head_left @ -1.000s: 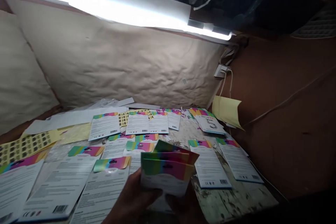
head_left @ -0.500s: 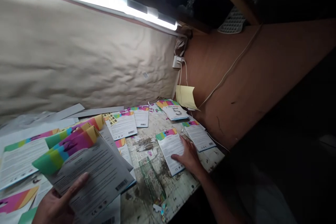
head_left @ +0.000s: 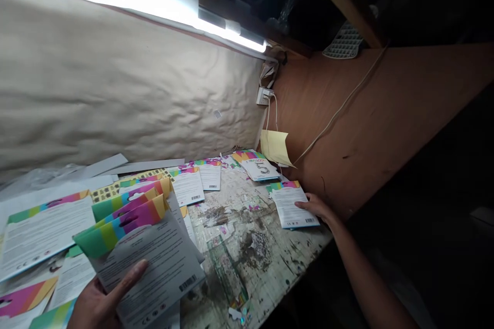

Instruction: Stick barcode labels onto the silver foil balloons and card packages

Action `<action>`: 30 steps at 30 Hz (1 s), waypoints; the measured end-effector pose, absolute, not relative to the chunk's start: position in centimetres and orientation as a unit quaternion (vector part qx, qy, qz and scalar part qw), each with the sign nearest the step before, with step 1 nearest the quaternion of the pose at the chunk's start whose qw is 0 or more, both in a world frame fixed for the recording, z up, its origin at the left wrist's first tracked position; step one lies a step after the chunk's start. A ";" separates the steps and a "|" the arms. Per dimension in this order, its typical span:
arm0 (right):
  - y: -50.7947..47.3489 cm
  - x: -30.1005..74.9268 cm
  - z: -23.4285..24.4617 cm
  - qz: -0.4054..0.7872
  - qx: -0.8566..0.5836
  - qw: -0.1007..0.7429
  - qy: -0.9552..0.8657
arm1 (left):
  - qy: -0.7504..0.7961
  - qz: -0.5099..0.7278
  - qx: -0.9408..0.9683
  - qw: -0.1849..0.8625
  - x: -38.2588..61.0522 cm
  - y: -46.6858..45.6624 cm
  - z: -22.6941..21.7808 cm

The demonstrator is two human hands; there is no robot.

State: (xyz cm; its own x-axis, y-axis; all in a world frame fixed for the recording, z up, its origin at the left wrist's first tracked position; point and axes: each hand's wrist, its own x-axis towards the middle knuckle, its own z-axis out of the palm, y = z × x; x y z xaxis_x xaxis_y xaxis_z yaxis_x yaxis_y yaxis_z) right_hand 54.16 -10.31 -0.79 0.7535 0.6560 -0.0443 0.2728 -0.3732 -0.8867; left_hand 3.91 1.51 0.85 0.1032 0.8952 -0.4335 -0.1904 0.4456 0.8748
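Observation:
My left hand (head_left: 102, 300) is at the bottom left, closed on a fanned stack of white cards with rainbow tops (head_left: 146, 247), thumb lying across the top card's printed back. My right hand (head_left: 318, 207) reaches to the table's right side. Its fingers pinch the right edge of a rainbow-topped card (head_left: 291, 205) that lies on another card near the brown side wall. A card printed with a 5 (head_left: 260, 167) lies beyond it, by the back corner.
More rainbow-topped cards (head_left: 193, 185) and yellow sticker sheets (head_left: 102, 193) cover the left and back of the stained worktable (head_left: 247, 247). Crumpled paper lines the back wall under a light strip (head_left: 231, 31). A yellow note (head_left: 275, 146) and cable hang on the brown wall.
The view swung right. My right hand left the stack, pressed a card at mid-table, then slid it right onto the card by the wall. My left hand keeps the stack.

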 end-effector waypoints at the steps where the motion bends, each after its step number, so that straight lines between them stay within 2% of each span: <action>1: -10.1 54.0 -0.9 0.188 -0.805 0.483 -0.289 | 0.523 0.409 0.325 0.674 3.9 1.5 0.9; 5: -10.5 53.1 0.2 0.143 -0.794 0.510 -0.297 | 0.521 0.401 0.312 0.687 4.1 1.7 0.9; 7: -11.4 51.9 1.2 0.177 -0.764 0.536 -0.312 | 0.515 0.394 0.319 0.691 4.2 1.6 1.1; 11: -13.1 47.4 1.9 0.322 -0.662 0.608 -0.296 | 0.492 0.404 0.350 0.687 4.4 1.2 2.1; 15: -11.9 40.0 -0.5 0.301 -0.573 0.694 -0.316 | 0.458 0.429 0.417 0.658 5.6 0.9 3.4; 22: -7.8 28.6 -2.8 0.425 -0.478 0.654 -0.404 | 0.362 0.426 0.556 0.615 10.2 -1.3 2.7; 27: -7.9 30.2 -2.9 0.336 -0.536 0.638 -0.438 | 0.313 0.399 0.620 0.600 11.6 -1.4 2.8; 30: -8.0 31.9 -3.3 0.306 -0.522 0.628 -0.489 | 0.296 0.385 0.645 0.589 12.1 -0.8 2.8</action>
